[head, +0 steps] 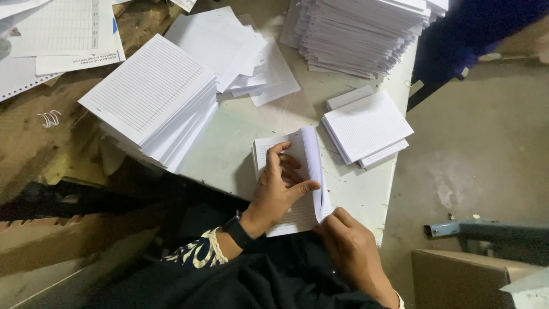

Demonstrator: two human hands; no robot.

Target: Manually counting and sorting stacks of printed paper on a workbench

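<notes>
Two hands work one pad [289, 189]: left hand [274, 191] presses its pages flat, right hand [349, 246] pinches its corner. I judge counting; next, I flip gently.

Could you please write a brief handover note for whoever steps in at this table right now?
Left hand: flat on the small stack of lined sheets, fingers spread, pressing it down.
Right hand: pinches the bent-up sheets at the near right corner.
Nearby on the white table: a squared small stack to the right, a large lined stack to the left, a tall pile at the far edge.
Done: one small stack set aside.
Left: the stack in hand, and the large piles.
</notes>
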